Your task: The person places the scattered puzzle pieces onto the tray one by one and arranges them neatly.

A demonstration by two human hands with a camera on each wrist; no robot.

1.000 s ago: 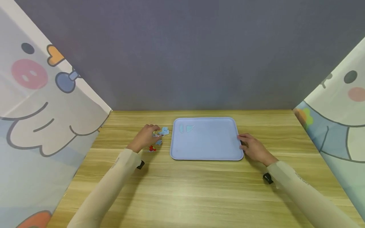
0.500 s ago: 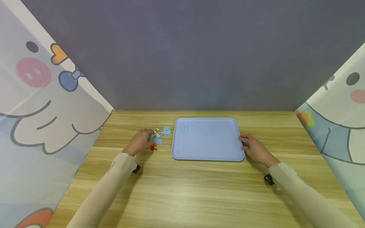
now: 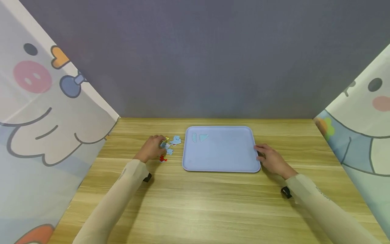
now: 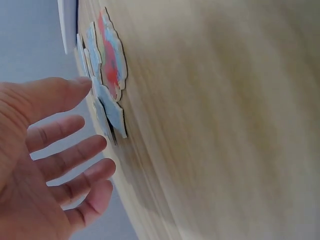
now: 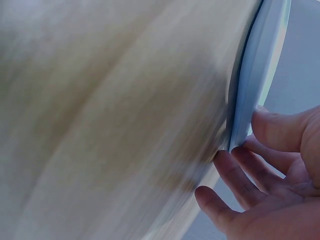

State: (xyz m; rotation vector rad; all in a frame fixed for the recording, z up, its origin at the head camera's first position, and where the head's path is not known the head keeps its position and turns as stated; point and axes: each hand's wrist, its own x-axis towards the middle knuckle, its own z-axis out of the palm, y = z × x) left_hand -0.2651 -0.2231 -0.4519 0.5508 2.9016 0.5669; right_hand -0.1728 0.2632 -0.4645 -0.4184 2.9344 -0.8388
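Loose puzzle pieces [image 3: 169,151], pale blue with printed details, lie in a small overlapping heap left of the tray. One bears a red figure [image 3: 163,158]. My left hand [image 3: 151,148] is at the heap's left side, thumb and fingers spread apart around its edge; in the left wrist view the thumb [image 4: 65,95] overlaps the pieces [image 4: 107,107] and nothing sits in the palm. My right hand [image 3: 270,159] holds the right edge of the light blue tray [image 3: 225,152], thumb at the rim [image 5: 260,75] and fingertips low against its side.
Two pale blue pieces, a narrow one [image 3: 194,137] and a triangular one [image 3: 203,137], lie in the tray's upper left. The wooden table [image 3: 198,203] meets a grey partition [image 3: 213,67] behind, with cartoon-printed cloth [image 3: 39,112] at both sides.
My left hand has drawn back a little to the left from over the pieces, so more of the heap shows. My right hand and the tray stay in place.
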